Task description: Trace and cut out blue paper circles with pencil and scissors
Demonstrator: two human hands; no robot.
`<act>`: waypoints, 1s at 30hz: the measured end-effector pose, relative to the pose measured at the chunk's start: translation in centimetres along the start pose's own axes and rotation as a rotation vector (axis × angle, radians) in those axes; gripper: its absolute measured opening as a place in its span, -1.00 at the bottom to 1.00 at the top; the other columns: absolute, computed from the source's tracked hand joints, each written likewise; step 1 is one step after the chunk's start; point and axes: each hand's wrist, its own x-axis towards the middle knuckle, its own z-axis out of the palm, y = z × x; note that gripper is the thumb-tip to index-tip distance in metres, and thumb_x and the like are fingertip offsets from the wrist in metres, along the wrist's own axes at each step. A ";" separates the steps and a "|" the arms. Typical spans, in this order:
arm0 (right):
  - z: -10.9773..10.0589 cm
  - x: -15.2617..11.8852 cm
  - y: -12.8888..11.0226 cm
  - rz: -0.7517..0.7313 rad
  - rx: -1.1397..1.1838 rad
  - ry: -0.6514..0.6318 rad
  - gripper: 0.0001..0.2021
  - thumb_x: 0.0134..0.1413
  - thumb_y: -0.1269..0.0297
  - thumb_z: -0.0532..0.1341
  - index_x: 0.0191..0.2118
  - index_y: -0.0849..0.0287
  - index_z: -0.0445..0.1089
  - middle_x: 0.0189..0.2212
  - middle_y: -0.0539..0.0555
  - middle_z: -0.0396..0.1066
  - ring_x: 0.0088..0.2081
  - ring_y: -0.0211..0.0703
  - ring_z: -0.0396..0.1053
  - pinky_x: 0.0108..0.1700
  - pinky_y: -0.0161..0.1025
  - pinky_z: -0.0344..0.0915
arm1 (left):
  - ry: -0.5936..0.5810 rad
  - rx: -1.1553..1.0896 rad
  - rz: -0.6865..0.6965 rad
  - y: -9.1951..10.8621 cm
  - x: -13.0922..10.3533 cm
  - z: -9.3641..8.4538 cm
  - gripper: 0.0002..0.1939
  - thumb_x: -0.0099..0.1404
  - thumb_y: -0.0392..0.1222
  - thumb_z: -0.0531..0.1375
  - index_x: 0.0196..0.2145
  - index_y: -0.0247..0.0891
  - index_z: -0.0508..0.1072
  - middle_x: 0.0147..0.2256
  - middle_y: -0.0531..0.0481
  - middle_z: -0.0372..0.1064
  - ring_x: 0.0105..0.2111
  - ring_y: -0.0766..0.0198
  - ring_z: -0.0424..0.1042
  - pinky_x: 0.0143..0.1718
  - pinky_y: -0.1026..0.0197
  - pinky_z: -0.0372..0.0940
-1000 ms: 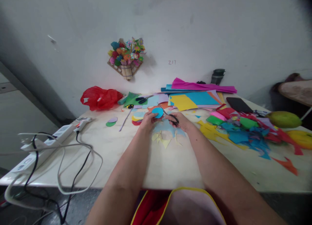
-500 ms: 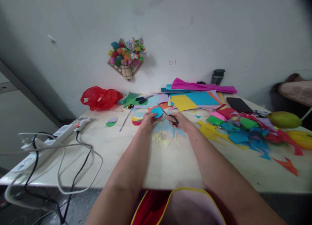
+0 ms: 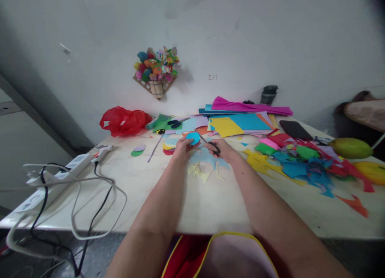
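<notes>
Two bare hands are meeting over the middle of a pale table, the left hand pinching a blue paper circle between thumb and fingers, the right hand closing around the black handles of a pair of scissors. The blades are pointing away from the person, lying close by the circle's right edge; whether they are touching it is hard to tell. Just below the hands, pale yellow scraps are littering the tabletop. Beside the left hand, a small pile of colored circles is resting on the table, while a green circle and a purple one are overlapping farther left. Beyond the hands, a yellow sheet is lying on larger paper, with a magenta sheet stretching behind. To the right, a heap of bright cuttings is spreading near a green fruit. At left, cables are tangling around a white power strip, and a red plastic bag is sitting near the wall, where paper flowers are hanging.
</notes>
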 end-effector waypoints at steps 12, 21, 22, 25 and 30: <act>0.0 0.1 0.1 -0.007 0.010 0.004 -0.75 -0.24 0.16 0.29 -0.58 0.24 0.28 -0.78 -0.09 0.17 -0.79 -0.45 0.02 -0.77 -0.41 -0.08 | -0.005 0.004 0.013 -0.1 0.2 -0.2 -0.82 -0.06 -0.32 0.21 -0.40 -0.37 0.45 -0.45 -0.08 0.45 -0.43 0.19 0.47 -0.24 0.10 0.36; 0.1 -0.1 -0.3 0.015 -0.006 0.020 -0.74 -0.24 0.15 0.29 -0.58 0.23 0.27 -0.79 -0.10 0.16 -0.79 -0.45 0.01 -0.77 -0.42 -0.08 | 0.022 0.023 0.014 -0.2 0.3 -0.4 -0.82 -0.05 -0.30 0.21 -0.40 -0.36 0.45 -0.45 -0.09 0.45 -0.41 0.16 0.47 -0.25 0.11 0.35; 0.1 -0.1 -0.3 0.017 -0.003 0.018 -0.74 -0.25 0.16 0.29 -0.59 0.23 0.27 -0.79 -0.10 0.16 -0.79 -0.45 0.01 -0.77 -0.42 -0.08 | 0.025 0.019 0.014 -0.3 0.4 -0.5 -0.82 -0.05 -0.30 0.21 -0.40 -0.36 0.45 -0.45 -0.09 0.45 -0.40 0.15 0.47 -0.26 0.11 0.35; 0.2 -0.1 -0.4 0.018 -0.003 0.013 -0.74 -0.26 0.17 0.30 -0.60 0.23 0.26 -0.79 -0.10 0.16 -0.78 -0.45 0.02 -0.77 -0.43 -0.08 | 0.031 0.010 0.014 -0.4 0.5 -0.6 -0.82 -0.06 -0.30 0.21 -0.41 -0.36 0.45 -0.45 -0.09 0.45 -0.40 0.15 0.48 -0.27 0.13 0.35; 0.3 0.0 -0.5 0.040 -0.006 0.042 -0.74 -0.26 0.17 0.30 -0.57 0.24 0.27 -0.80 -0.11 0.15 -0.79 -0.46 0.01 -0.77 -0.44 -0.09 | 0.027 0.007 0.014 -0.4 0.5 -0.7 -0.82 -0.08 -0.28 0.22 -0.42 -0.36 0.44 -0.47 -0.07 0.45 -0.44 0.18 0.47 -0.33 0.17 0.36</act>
